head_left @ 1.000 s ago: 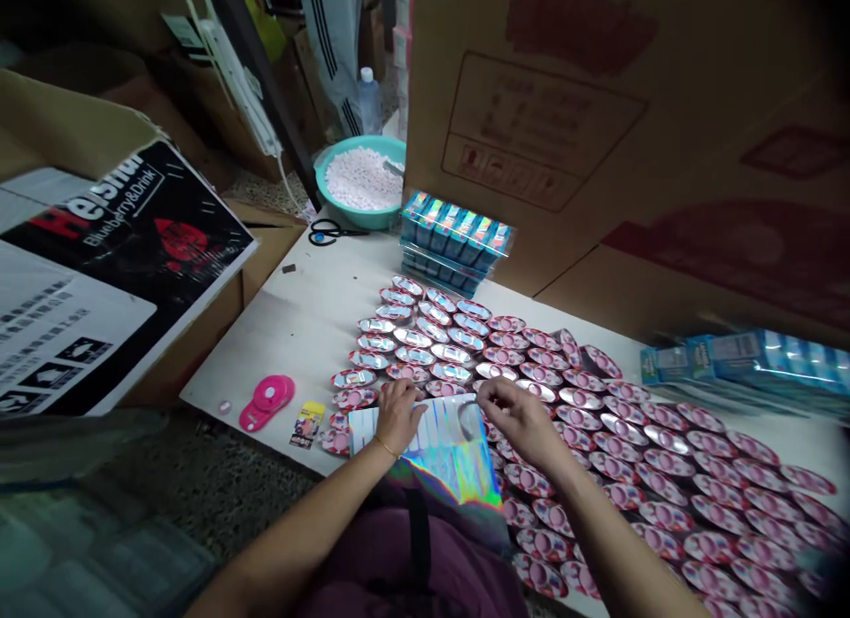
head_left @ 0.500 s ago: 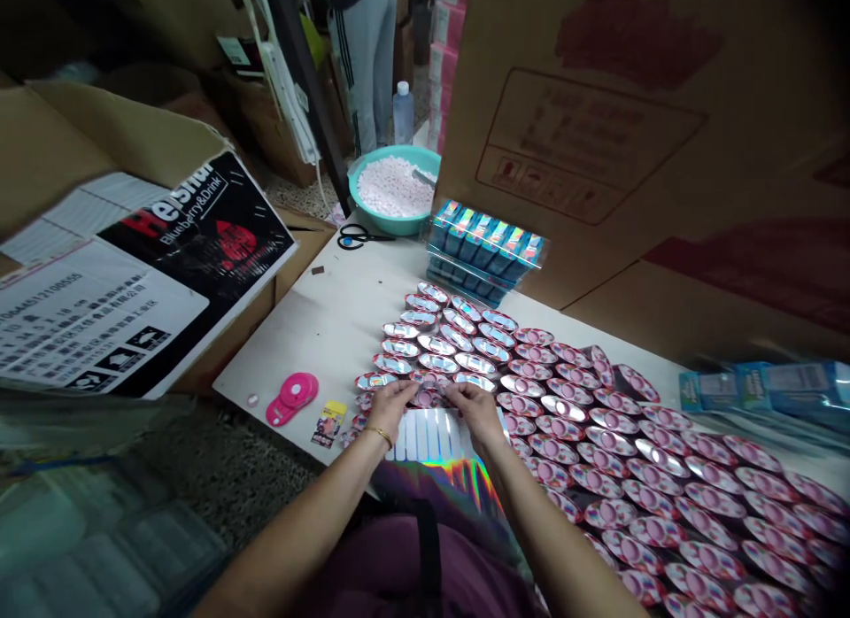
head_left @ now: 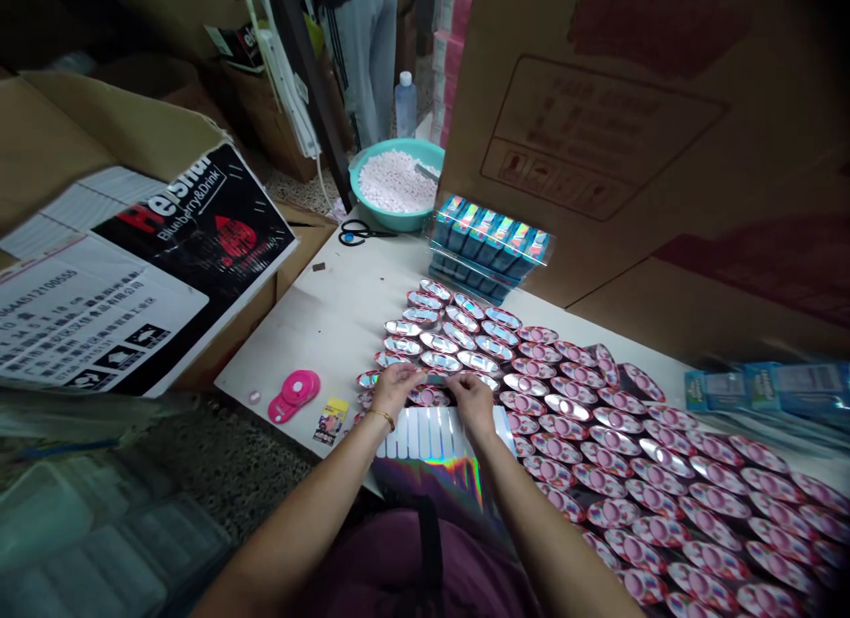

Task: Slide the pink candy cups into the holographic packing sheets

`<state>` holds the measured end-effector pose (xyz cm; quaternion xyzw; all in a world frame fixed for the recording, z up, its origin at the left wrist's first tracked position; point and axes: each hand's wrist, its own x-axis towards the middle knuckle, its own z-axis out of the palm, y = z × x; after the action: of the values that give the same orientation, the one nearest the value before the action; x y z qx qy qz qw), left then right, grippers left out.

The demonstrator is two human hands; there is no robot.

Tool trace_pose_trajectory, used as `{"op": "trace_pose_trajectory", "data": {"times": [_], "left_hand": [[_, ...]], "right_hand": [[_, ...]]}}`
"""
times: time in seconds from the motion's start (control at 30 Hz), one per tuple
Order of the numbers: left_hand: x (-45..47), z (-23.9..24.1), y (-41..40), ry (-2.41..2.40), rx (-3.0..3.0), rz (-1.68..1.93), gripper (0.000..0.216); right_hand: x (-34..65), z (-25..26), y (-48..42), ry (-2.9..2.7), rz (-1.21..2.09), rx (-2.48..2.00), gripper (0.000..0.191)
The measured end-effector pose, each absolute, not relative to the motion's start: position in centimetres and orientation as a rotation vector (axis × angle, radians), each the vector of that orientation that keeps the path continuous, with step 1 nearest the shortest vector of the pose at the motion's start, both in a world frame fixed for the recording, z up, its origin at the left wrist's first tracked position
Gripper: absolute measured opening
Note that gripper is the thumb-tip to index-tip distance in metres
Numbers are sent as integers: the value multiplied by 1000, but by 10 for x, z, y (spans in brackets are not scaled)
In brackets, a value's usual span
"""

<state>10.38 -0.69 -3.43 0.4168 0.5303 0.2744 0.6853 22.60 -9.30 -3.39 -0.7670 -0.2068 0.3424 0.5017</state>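
We see the left hand (head_left: 397,390) and the right hand (head_left: 473,400) close together at the near edge of the table (head_left: 332,317). Each hand has its fingertips drawn together, and they pinch the two ends of a narrow silvery strip (head_left: 435,380). The strip lies level between them, just above the nearest oval packs (head_left: 598,423). It is small, and we cannot tell whether it touches the packs below. A thin bracelet (head_left: 381,415) circles the left wrist.

Just under the hands, toward the lap, a shiny rainbow sticker sheet (head_left: 435,441) hangs over the table edge. It has a row of white upright slots along its top.

The oval packs cover most of the table in overlapping rows. Those by the hands have silver faces, and those further right are pink. Left of the hands we see a pink tape dispenser (head_left: 296,395) and a small yellow card (head_left: 330,421).

At the far end lie black scissors (head_left: 355,235). There too are a teal bowl (head_left: 391,218) of white pellets and a clear tray of blue boxes (head_left: 491,242). A printed carton (head_left: 133,264) leans at the left, and a tall brown carton (head_left: 598,140) stands behind the table. More blue packs (head_left: 763,390) lie at the right. Beyond the bowl stand a bottle (head_left: 405,91) and another person's legs (head_left: 365,51).
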Motion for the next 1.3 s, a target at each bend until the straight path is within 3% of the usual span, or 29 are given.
{"op": "trace_pose_trajectory", "data": {"times": [0.37, 0.67, 0.87, 0.97, 1.07, 1.2, 1.3], "left_hand": [[110, -37, 1, 1296, 1814, 496, 25], [116, -33, -3, 1310, 2136, 396, 29], [112, -27, -6, 1162, 2329, 328, 30], [103, -22, -8, 983, 2485, 171, 29], [76, -11, -11, 1058, 2433, 231, 30], [12, 2, -33, 1284, 2088, 411, 29], [-22, -1, -60, 1290, 1786, 304, 38]], "right_hand": [[224, -34, -89, -952, 360, -2212, 18], [229, -33, -86, -1036, 314, -2357, 15], [237, -14, -92, -1706, 306, -2386, 23], [241, -11, -97, -1962, 256, -2368, 38], [259, -5, -114, -1840, 301, -2301, 38], [286, 6, -172, -1254, 334, -2341, 31], [278, 4, -217, -1051, 656, -2385, 43]]}}
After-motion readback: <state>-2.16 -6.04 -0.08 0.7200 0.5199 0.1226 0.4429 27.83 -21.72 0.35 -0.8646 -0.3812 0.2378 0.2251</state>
